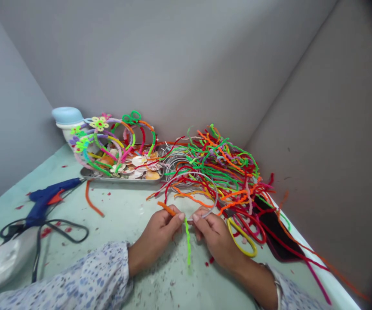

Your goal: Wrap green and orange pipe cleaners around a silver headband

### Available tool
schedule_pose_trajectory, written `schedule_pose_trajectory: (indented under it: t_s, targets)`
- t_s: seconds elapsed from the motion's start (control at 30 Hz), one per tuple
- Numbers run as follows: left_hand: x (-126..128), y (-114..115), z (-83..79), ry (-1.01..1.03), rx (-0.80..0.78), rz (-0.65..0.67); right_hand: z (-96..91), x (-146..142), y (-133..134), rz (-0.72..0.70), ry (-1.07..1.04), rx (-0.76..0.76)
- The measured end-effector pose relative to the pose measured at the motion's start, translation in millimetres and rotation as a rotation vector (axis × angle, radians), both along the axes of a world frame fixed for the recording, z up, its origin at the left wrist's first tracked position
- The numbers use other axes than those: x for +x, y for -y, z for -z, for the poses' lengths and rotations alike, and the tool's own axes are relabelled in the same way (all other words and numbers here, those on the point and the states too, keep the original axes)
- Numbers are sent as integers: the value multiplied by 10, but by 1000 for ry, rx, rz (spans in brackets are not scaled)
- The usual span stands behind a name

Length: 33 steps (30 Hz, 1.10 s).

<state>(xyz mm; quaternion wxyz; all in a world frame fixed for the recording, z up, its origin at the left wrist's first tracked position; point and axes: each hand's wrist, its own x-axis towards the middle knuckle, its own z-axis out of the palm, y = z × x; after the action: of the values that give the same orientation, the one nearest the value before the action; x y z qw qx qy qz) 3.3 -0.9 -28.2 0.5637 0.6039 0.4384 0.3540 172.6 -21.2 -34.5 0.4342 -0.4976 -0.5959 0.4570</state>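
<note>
A thin grey headband [216,189] curves up and over between my hands, just above the table. My left hand [160,230] is closed on its end, which is wrapped in orange pipe cleaner [166,209]. A lime-green pipe cleaner [188,245] hangs down from the band between my thumbs. My right hand [216,234] pinches the bare grey part close to where the green begins. Both thumbs lie on top; the fingertips beneath are partly hidden.
A metal tray [121,181] holds shells and finished colourful headbands [150,129]. Beside it lies a heap of pipe cleaners [218,159]. Yellow-and-red-handled scissors [253,252] and a dark phone [281,245] are at right. A blue glue gun [40,206] with its cord and a white bottle [69,129] stand left.
</note>
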Motion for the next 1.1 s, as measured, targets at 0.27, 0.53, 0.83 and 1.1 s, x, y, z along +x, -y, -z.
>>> schedule_pose_trajectory:
  t_s: [0.27, 0.53, 0.83, 1.1]
  targets:
    - [-1, -53, -8, -16, -27, 30, 21, 10, -5, 107, 112, 128]
    - [-6, -82, 26, -33, -63, 45, 22, 10, -19, 102, 144, 175]
    - [-18, -84, 15, -17, -84, 87, 19, 18, -15, 113, 155, 179]
    - [-14, -94, 0, -12, -118, 86, 3, 13, -11, 85, 146, 210]
